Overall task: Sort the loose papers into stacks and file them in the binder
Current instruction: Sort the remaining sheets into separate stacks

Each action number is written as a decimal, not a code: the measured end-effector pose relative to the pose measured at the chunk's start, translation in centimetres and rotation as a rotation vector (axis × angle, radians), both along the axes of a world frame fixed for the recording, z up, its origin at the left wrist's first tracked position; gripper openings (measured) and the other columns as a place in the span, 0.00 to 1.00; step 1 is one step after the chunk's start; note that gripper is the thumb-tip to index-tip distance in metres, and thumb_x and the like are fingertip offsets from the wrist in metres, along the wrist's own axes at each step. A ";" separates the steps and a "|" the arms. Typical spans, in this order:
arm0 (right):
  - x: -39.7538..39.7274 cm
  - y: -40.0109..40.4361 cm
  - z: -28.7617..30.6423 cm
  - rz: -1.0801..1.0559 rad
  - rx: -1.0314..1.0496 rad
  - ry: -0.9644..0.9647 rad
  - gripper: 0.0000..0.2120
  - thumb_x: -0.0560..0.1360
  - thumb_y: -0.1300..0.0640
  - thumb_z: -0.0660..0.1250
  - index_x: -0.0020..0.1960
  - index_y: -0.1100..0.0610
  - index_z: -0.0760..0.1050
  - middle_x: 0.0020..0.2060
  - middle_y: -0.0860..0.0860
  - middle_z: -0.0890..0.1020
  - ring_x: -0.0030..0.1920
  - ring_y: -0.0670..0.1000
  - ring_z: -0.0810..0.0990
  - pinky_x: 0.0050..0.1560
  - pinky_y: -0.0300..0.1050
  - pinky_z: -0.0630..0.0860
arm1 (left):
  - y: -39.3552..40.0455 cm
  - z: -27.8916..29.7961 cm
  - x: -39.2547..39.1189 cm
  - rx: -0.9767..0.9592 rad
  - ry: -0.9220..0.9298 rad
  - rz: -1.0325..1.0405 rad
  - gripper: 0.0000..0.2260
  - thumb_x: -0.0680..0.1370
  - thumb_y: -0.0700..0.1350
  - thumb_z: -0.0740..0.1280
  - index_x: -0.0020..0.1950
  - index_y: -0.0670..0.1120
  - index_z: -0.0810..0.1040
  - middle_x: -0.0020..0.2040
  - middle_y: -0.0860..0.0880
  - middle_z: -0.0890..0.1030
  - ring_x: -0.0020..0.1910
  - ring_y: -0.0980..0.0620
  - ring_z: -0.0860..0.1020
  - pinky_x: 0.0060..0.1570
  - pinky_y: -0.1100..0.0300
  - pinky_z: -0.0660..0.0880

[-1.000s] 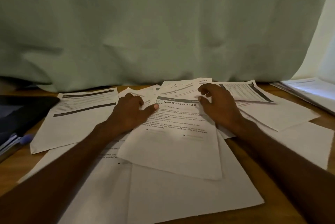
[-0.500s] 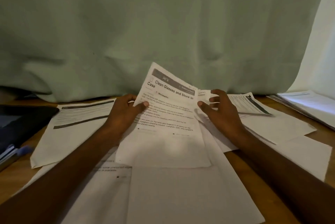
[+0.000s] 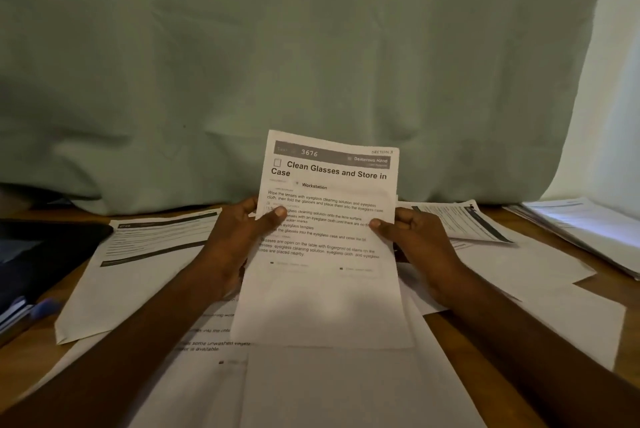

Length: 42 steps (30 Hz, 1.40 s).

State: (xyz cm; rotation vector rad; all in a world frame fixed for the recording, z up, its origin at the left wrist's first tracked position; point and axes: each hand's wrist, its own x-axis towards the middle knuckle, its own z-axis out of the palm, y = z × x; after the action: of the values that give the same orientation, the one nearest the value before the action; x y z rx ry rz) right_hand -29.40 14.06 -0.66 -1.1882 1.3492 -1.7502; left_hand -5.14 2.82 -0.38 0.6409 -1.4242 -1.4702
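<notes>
A printed sheet (image 3: 325, 254) headed "Clean Glasses and Store in Case" stands nearly upright in front of me. My left hand (image 3: 239, 240) pinches its left edge, thumb on the print. At the sheet's right edge my right hand (image 3: 412, 237) pinches it the same way. Loose papers (image 3: 138, 275) lie spread flat on the wooden table (image 3: 24, 358) under and around both arms. A dark binder (image 3: 38, 247) lies at the far left edge.
A stack of papers (image 3: 588, 230) sits at the right edge of the table. Another printed sheet (image 3: 457, 219) lies behind my right hand. A green cloth backdrop (image 3: 311, 64) hangs close behind the table. A blue pen (image 3: 43, 308) lies by the binder.
Both hands have lifted the "Clean Glasses" sheet off the pile, from flat on the table to nearly upright and squared up. The other papers have stayed in place.
</notes>
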 end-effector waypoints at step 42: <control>0.9 -0.1 0.0 -0.012 0.051 0.039 0.11 0.77 0.61 0.73 0.59 0.55 0.81 0.50 0.47 0.88 0.47 0.49 0.88 0.39 0.40 0.83 | -0.6 -1.0 0.0 0.005 0.059 0.071 0.14 0.76 0.40 0.74 0.62 0.42 0.83 0.56 0.44 0.86 0.55 0.44 0.85 0.55 0.48 0.81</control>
State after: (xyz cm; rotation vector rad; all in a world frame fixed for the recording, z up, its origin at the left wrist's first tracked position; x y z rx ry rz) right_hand -28.48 13.95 -0.69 -1.1944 1.4188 -1.6989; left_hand -5.19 2.26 -1.34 0.6396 -1.3391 -1.4259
